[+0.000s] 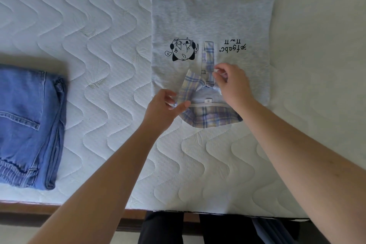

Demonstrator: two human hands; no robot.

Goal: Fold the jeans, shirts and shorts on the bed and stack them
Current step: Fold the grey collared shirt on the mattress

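Head view: shirt (210, 22) collar pinched by left hand (164, 108) and right hand (233, 85); uneven pull risks skewed fold.

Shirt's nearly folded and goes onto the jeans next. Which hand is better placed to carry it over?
Left, probably. The left hand pinches the shirt's plaid collar on the side facing the folded jeans; the right hand holds the far side.

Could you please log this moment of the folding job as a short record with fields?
surface: quilted white mattress
garment in work: grey shirt, folded, print side up, plaid collar nearest the person
left hand: fingers pinch the collar's left point
right hand: fingers pinch the collar's right side
done: folded jeans, left, apart from the shirt
stacking: not yet done
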